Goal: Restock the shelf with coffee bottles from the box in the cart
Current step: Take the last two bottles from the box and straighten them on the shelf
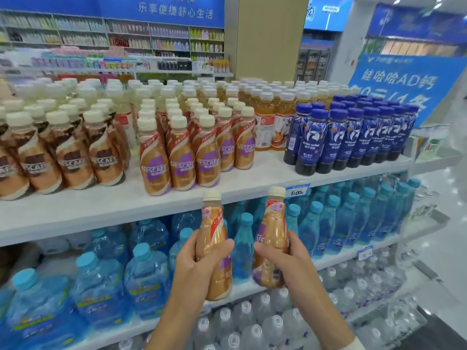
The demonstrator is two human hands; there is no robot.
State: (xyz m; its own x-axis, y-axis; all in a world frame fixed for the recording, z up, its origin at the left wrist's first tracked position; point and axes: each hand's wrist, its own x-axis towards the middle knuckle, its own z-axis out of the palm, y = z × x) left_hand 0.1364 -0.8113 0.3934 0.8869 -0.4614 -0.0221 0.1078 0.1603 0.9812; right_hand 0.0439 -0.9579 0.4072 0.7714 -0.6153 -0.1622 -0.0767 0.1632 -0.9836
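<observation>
Both hands are occupied, one bottle each, held in front of the shelf edge.

Your left hand [194,258] grips the left coffee bottle [214,231] around its lower half, thumb across the front and fingers curled behind. The bottle is upright with a slight lean and its cream cap is up.

Your right hand [283,258] grips the right coffee bottle [274,223] the same way. It tilts a little to the right, and its cap is level with the front lip of the top shelf [101,205], just beside the price tag [297,191].

The two bottles are near each other but apart, and neither touches the shelf.

On the top shelf, directly above your hands, stand the matching purple-label bottles [182,160] in rows. Three rows come forward, while the two rows to their right sit further back with bare shelf in front of them.

To the left of that block stand brown-label coffee bottles [73,160]. To the right, well apart, are dark blue bottles [353,137], with amber drink bottles [275,127] behind the gap between the two groups.

The tier below holds light blue water bottles [328,223] and large water jugs [146,274]. Clear bottles [252,324] fill the lowest level.
</observation>
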